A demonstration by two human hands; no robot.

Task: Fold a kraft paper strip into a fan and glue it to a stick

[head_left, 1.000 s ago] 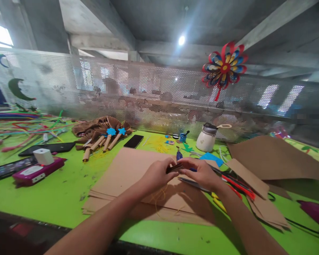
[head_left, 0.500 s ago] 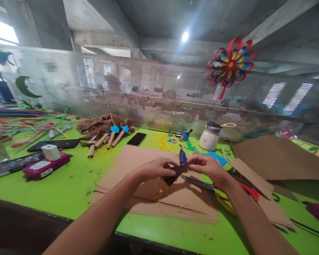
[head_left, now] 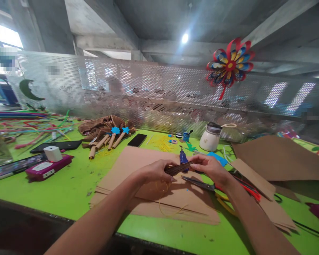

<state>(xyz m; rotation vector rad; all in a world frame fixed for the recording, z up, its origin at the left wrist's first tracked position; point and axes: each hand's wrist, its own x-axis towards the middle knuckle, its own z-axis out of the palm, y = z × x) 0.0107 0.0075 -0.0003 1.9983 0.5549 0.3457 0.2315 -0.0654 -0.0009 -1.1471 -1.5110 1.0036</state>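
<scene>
Between my two hands is a small pleated stack of brown paper (head_left: 177, 169), its folded edges facing me. My left hand (head_left: 158, 171) grips its left end with thumb and fingers. At its right end, the fingertips of my right hand (head_left: 206, 166) pinch a corner. A thin yellow strand (head_left: 161, 205) hangs below and curls over the brown paper sheets (head_left: 149, 159) underneath. Scissors (head_left: 199, 183) with dark blades lie under my right hand, beside red and yellow handles. Just behind the folded paper is a blue glue gun (head_left: 183, 157), partly hidden.
Brown paper fans with blue cut-outs (head_left: 115, 131) lie at the back left near a phone (head_left: 137, 140). A purple power strip (head_left: 49, 168) sits left. A white jar (head_left: 210, 138) stands at the back right, beside large brown paper (head_left: 281, 157). A perforated screen (head_left: 154, 92) borders the table.
The pleated paper has tilted, so its layered edge now shows more, and it lies flatter between my hands. Both hands keep hold in nearly the same place.
</scene>
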